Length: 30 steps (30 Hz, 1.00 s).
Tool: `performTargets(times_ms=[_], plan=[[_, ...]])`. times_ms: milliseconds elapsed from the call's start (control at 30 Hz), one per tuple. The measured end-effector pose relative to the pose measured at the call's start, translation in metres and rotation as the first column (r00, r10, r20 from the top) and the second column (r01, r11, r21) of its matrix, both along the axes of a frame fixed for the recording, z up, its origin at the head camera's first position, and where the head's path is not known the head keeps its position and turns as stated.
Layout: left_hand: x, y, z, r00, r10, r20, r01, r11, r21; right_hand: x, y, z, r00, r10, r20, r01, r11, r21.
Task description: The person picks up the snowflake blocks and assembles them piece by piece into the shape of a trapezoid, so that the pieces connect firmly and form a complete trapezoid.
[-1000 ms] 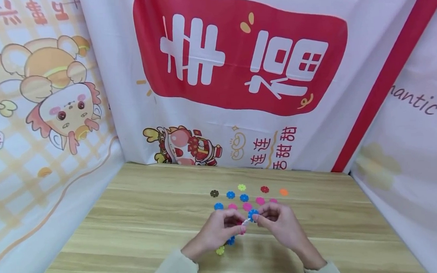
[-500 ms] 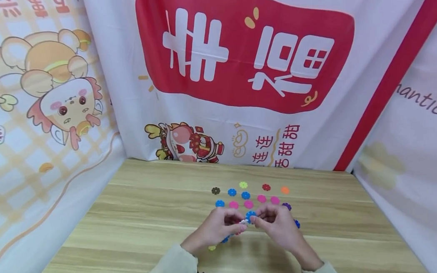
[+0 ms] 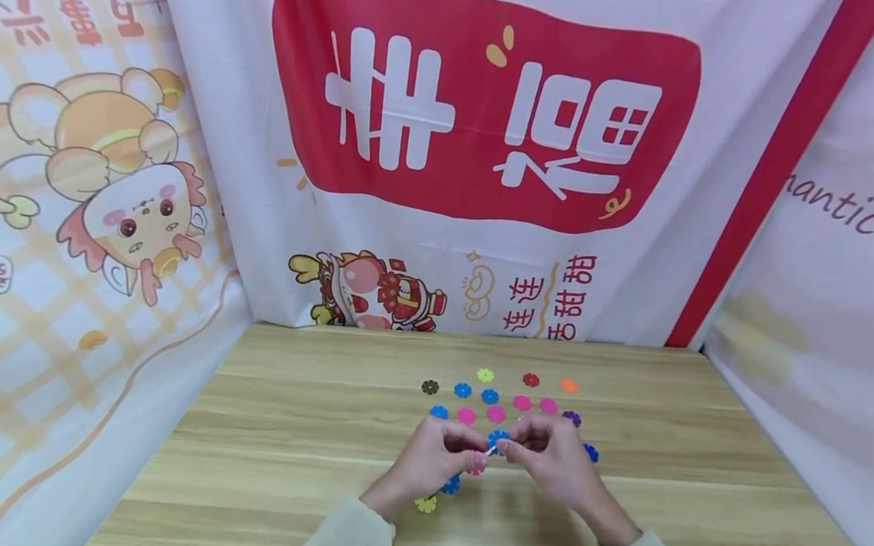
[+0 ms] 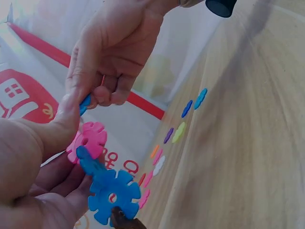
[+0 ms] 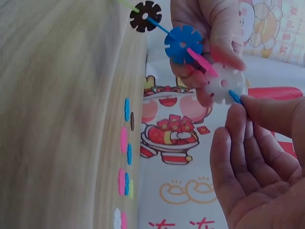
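Observation:
My left hand (image 3: pixel 426 457) pinches a white notched flower disc (image 5: pixel 228 87) at one end of a joined chain. A pink disc (image 4: pixel 87 142), blue discs (image 4: pixel 114 196), a brown disc (image 5: pixel 146 16) and a yellow-green disc (image 3: pixel 425 505) make up the rest of it, hanging below the left hand. Between thumb and fingers, my right hand (image 3: pixel 561 466) pinches another blue disc (image 3: pixel 498 441), edge-on to the white one. In the right wrist view this blue disc meets the white disc near its rim; how deep it sits in a slot cannot be told.
Loose flower discs lie flat on the wooden table (image 3: pixel 267 450) beyond the hands, among them a brown disc (image 3: pixel 431 387), a red disc (image 3: pixel 531 380), an orange disc (image 3: pixel 568 385) and several pink discs (image 3: pixel 496 414). Printed cloth (image 3: pixel 254 234) hangs around the table.
The right hand's blue disc has shifted slightly left and down, closer to the white disc. The chain's yellow-green end has swung a little left. Both hands keep their pinch.

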<state>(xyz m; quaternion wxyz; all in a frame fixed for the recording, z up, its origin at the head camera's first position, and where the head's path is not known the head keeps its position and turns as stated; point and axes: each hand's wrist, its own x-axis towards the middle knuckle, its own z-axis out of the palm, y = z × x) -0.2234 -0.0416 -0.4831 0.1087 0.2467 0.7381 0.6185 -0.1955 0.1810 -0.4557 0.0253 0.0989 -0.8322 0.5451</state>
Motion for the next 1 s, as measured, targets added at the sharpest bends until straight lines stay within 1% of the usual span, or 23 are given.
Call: performTargets(times_ms=[67,133,200,300,400,467,500,600,700,833,933,1000], plan=[[0.001,0.002,-0.001,1.000,0.008,-0.013,-0.007,1.000,0.003,0.001,0.000,0.000,1.000,-0.010,-0.001,0.010,1.000,-0.006],[0.002,0.004,-0.001,1.000,0.010,-0.007,-0.010,1.000,0.008,0.001,0.002,0.001,1.000,-0.002,-0.006,0.002,1.000,-0.007],[0.002,0.004,0.000,1.000,-0.003,0.021,0.002,1.000,0.027,0.000,0.006,0.003,1.000,0.023,-0.011,-0.023,1.000,-0.004],[0.002,0.004,0.002,0.995,-0.033,0.096,0.027,0.998,0.059,-0.003,0.013,0.006,0.997,0.073,-0.009,-0.073,0.997,0.009],[0.002,0.003,0.002,0.988,-0.069,0.138,0.061,0.996,0.065,-0.005,0.019,0.009,0.994,0.106,0.018,-0.106,0.994,0.017],[0.001,0.004,0.002,0.986,-0.086,0.143,0.079,0.995,0.058,-0.007,0.022,0.010,0.992,0.118,0.039,-0.119,0.993,0.016],[0.000,0.005,0.001,0.987,-0.088,0.132,0.083,0.996,0.044,-0.008,0.023,0.011,0.991,0.124,0.051,-0.125,0.992,0.015],[-0.002,0.008,-0.001,0.988,-0.083,0.128,0.080,0.996,0.027,-0.011,0.023,0.012,0.986,0.148,0.082,-0.150,0.988,0.026],[-0.002,0.011,-0.001,0.990,-0.062,0.124,0.060,0.998,0.015,-0.015,0.024,0.014,0.981,0.172,0.088,-0.178,0.982,0.064],[-0.003,0.015,0.000,0.991,-0.051,0.123,0.048,0.998,0.029,-0.019,0.028,0.019,0.971,0.225,0.081,-0.233,0.965,0.118],[-0.003,0.015,-0.001,0.992,-0.042,0.119,0.039,0.999,0.026,-0.021,0.038,0.024,0.961,0.264,0.082,-0.275,0.942,0.190],[-0.004,0.013,-0.003,0.993,-0.022,0.116,0.021,1.000,0.015,-0.022,0.048,0.026,0.957,0.278,0.082,-0.290,0.916,0.276]])
